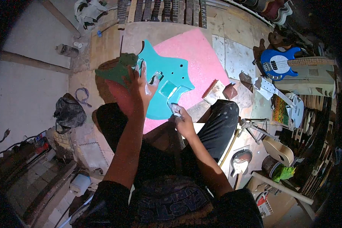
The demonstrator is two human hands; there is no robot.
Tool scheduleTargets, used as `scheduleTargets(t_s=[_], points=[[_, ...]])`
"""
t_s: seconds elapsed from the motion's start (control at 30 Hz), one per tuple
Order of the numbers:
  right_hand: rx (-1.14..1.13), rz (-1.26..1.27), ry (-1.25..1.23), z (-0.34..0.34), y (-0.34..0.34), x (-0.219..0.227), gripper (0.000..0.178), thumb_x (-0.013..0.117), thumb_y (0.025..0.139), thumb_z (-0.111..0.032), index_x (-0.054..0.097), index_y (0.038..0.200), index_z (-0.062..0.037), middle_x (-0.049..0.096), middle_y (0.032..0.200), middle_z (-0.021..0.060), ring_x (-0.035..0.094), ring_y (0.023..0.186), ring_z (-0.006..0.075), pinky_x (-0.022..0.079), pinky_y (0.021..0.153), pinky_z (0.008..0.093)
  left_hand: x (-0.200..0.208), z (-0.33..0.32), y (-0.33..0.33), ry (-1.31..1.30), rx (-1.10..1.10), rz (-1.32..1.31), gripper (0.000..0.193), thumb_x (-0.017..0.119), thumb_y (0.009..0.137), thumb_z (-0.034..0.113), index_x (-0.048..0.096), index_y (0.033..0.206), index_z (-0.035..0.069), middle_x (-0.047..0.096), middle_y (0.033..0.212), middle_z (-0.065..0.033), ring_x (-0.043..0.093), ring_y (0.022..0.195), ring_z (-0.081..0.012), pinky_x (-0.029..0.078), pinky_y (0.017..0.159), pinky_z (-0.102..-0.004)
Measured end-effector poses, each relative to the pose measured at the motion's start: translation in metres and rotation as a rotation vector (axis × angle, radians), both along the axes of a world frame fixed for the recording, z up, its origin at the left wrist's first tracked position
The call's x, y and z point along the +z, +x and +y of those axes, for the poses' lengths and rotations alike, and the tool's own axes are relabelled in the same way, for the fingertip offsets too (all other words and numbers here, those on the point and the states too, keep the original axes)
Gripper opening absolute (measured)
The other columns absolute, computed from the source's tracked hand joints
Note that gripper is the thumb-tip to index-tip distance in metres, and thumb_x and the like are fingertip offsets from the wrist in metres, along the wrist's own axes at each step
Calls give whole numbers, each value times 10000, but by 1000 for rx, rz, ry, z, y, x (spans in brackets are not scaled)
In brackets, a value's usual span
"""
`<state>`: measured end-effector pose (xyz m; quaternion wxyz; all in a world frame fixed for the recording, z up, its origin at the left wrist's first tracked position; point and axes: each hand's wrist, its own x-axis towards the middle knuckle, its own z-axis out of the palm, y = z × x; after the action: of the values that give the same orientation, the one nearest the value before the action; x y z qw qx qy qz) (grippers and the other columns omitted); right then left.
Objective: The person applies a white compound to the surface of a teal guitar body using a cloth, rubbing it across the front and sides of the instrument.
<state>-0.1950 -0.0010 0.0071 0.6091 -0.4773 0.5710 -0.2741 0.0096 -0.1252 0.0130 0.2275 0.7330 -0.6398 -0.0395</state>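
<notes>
A teal electric guitar body (161,62) lies across a pink sheet (203,53) in front of my crossed legs. It has a rectangular cavity (168,89), a smaller slot and several round holes. Wet-looking pale streaks mark the cavity's edge. My left hand (142,83) rests on the body's left part with its fingers spread, white residue on the skin. At the body's lower right edge, my right hand (183,121) pinches a small pale flat piece (175,109); its exact kind is not clear.
Beside my right knee lie a cream pad (215,91) and a brown folded piece (230,91). Guitar necks (165,11) line the far edge. A blue bass (279,64), a tripod stand (250,125) and more guitars crowd the right. A black bag (69,112) sits at left.
</notes>
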Motion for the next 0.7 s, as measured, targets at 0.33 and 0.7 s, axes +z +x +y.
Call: scheduleTargets(t_s=[0.33, 0.7], points=[[22, 105, -150, 11, -10, -10, 580, 422, 879, 117, 513, 1428, -48, 668, 1225, 122, 657, 983, 189, 546, 835, 334, -10, -3, 2, -35, -17, -34, 811, 739, 864, 465, 442, 1565, 187, 541, 1484, -199, 355, 1483, -469, 265, 1100, -797], [37, 102, -157, -1, -5, 11, 563, 531, 895, 70, 485, 1434, -84, 682, 1218, 266, 668, 1184, 411, 514, 986, 454, -9, -2, 3, -55, -4, 34, 787, 745, 858, 468, 483, 1538, 171, 508, 1522, -186, 359, 1482, -464, 240, 1118, -794]])
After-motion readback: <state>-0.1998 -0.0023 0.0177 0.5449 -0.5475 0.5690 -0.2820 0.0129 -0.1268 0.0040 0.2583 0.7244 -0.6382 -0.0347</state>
